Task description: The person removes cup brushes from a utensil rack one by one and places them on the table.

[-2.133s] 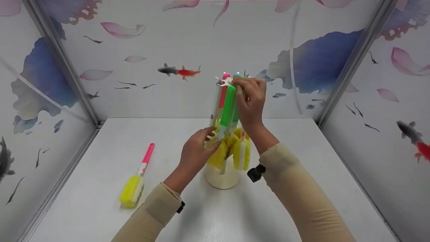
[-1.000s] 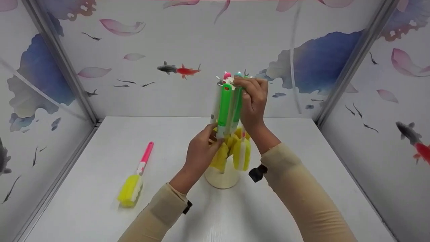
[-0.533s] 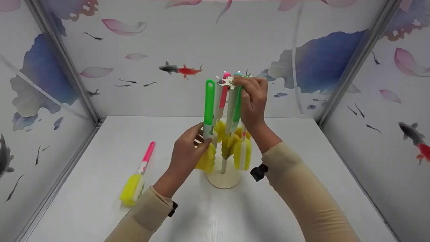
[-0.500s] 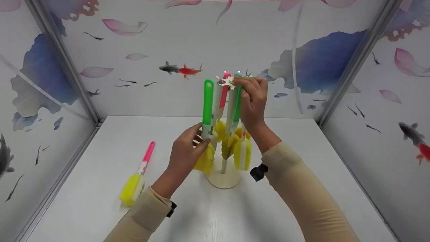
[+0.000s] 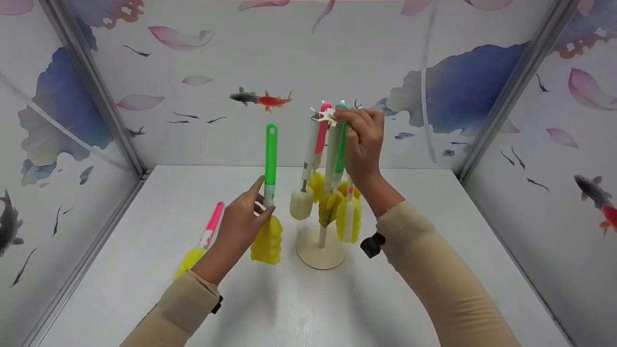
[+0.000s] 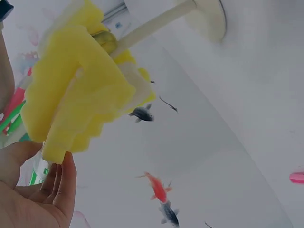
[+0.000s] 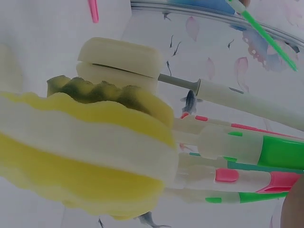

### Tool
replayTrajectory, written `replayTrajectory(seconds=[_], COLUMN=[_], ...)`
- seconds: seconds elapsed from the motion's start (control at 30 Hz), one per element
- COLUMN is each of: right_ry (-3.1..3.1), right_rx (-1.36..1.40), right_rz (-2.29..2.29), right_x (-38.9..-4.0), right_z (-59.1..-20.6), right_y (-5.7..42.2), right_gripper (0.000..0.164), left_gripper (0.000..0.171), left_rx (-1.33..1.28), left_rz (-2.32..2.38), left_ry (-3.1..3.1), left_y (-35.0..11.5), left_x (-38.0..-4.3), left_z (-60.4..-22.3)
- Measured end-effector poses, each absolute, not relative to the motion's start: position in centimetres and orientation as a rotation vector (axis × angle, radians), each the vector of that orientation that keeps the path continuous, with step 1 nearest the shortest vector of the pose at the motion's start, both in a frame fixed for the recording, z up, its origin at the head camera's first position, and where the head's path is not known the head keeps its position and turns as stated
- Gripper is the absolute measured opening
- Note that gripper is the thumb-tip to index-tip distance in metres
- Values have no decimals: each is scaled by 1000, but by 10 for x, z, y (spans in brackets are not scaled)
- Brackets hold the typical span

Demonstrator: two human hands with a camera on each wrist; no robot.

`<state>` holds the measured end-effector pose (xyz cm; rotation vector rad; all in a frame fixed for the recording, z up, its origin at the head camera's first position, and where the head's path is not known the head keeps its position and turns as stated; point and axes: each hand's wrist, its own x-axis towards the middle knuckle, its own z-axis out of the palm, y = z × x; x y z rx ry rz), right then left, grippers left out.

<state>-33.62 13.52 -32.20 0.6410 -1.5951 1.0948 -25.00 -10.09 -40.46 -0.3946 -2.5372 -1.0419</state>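
My left hand (image 5: 241, 226) pinches a sponge bottle brush by the white neck below its green handle (image 5: 271, 152). The brush hangs upright, left of the stand and apart from it, its yellow sponge head (image 5: 266, 241) downward. In the left wrist view the yellow sponge (image 6: 71, 99) covers much of the scene above the fingers (image 6: 66, 185). My right hand (image 5: 365, 144) grips the hooked top (image 5: 327, 116) of the white brush stand, its fingers partly hiding it. Several brushes hang there, with pink, green and white handles; a white-headed brush (image 5: 301, 203) hangs at the left.
A pink-handled brush (image 5: 213, 221) with a yellow sponge lies on the white table (image 5: 159, 212) at the left, partly behind my left forearm. The stand's round base (image 5: 322, 260) rests mid-table. Printed panels (image 5: 270, 58) enclose the back and sides.
My left hand has drawn the green-handled brush off the front of the stand and carried it left. The white-headed brush is now uncovered. My right hand has stayed at the stand's top.
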Motion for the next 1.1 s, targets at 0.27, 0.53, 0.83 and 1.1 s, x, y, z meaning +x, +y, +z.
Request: replayTrajectory(seconds=[0.27,0.53,0.83,1.1], right_ry=[-1611,-1587,-1605,-1596], right_rx=[635,651,631,625], right_rz=[1104,1066,1074,1066], right_x=[-335,-336,-336,-336], right_z=[-321,-321,-323,-323], right_y=[134,134,132,131], right_gripper=[32,32,30,30], left_gripper=[73,72,60,63], left_rx=[-334,-292,-239,-231], left_rz=[-1029,-965,-1009,-930], left_ry=[-2656,-2772,-2864,-2939], left_y=[-120,-133,-146,-157], left_x=[-259,-268,-274,-284], left_z=[-415,-426,-435,-440])
